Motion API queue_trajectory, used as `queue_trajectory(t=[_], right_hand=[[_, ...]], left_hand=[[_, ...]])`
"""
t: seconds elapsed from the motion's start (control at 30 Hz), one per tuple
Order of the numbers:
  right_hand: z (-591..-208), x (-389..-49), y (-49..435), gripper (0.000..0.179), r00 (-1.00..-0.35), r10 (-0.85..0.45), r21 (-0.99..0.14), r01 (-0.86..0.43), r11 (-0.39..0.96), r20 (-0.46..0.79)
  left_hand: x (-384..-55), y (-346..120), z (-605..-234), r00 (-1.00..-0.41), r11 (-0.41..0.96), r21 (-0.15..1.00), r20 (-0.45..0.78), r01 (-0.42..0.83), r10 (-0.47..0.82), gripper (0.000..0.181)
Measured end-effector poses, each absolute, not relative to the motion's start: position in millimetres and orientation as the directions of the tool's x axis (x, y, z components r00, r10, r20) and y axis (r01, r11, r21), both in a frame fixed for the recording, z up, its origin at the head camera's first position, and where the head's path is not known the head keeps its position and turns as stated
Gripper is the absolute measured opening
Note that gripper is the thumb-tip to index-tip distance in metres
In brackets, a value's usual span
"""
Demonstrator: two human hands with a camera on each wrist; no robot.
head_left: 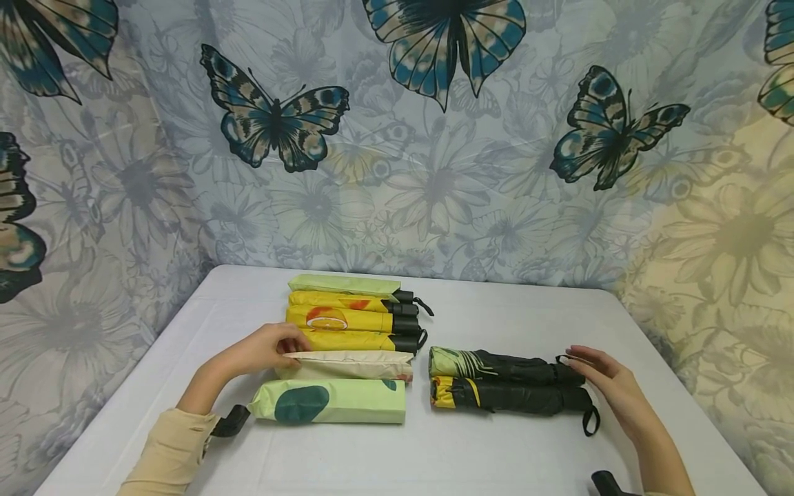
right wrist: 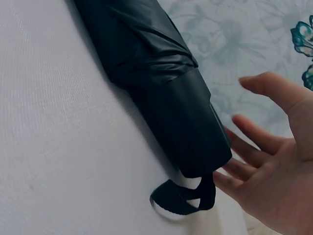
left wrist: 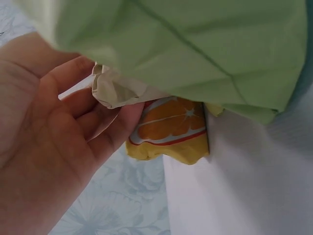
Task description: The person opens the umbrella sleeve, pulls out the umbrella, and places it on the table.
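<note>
Lower centre-left in the head view, the left hand (head_left: pixel 263 351) pinches a cream pouch (head_left: pixel 353 366); a green pouch (left wrist: pixel 195 54) hides the thumb's tip in the left wrist view. Centre-right, the right hand (head_left: pixel 611 386) has loosely spread fingers beside 2 dark umbrellas (head_left: pixel 521 397), some fingertips hidden behind a handle (right wrist: pixel 188 127).

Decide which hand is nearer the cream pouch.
Left. The left hand is at the left end of the cream pouch; the right hand is well to its right, beyond the dark umbrellas.
</note>
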State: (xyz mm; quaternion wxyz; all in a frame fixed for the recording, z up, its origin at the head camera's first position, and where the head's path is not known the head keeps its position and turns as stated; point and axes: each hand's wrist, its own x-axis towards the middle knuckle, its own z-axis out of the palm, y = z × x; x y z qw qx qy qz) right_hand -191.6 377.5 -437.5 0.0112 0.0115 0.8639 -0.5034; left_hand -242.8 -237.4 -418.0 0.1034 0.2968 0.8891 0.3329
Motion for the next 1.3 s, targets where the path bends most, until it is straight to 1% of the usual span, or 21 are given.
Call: queue_trajectory(t=[0.07,0.2,0.37,0.47,0.57,0.67,0.97,1.17,1.3], right_hand=[[-435,-192,376,0.061,-0.998,0.027,-0.856,0.056,0.514,-0.049],[-430,-195,371,0.068,-0.997,0.050,-0.853,0.080,0.515,-0.063],[-427,-200,362,0.067,-0.998,0.059,-0.862,0.050,0.504,-0.023],[-425,-203,356,0.066,-0.998,0.061,-0.849,0.033,0.527,-0.001],[-422,-205,351,0.064,-0.998,0.068,-0.824,0.026,0.566,0.015],[-419,-207,345,0.064,-0.997,0.069,-0.814,0.017,0.580,0.029],[-415,-218,321,0.070,-0.999,0.033,-0.875,-0.008,0.483,0.027],[-415,-226,306,0.070,-1.000,0.003,-0.855,-0.023,0.518,0.028],[-415,-229,295,0.069,-0.999,-0.030,-0.865,-0.043,0.499,0.033]], left_hand=[[-243,-237,-417,-0.804,0.602,0.654,0.017,0.459,0.594,0.024],[-245,-235,-414,-0.827,0.609,0.659,0.035,0.441,0.560,0.027],[-248,-235,-408,-0.875,0.630,0.674,0.053,0.386,0.481,0.032],[-249,-236,-408,-0.887,0.651,0.648,0.085,0.396,0.455,0.032],[-250,-239,-410,-0.886,0.661,0.622,0.123,0.421,0.448,0.032],[-252,-241,-413,-0.885,0.662,0.616,0.134,0.427,0.446,0.033],[-255,-241,-421,-0.881,0.669,0.602,0.134,0.436,0.454,0.035],[-257,-240,-424,-0.877,0.679,0.581,0.138,0.448,0.460,0.036],[-255,-241,-425,-0.876,0.681,0.578,0.139,0.450,0.461,0.037]])
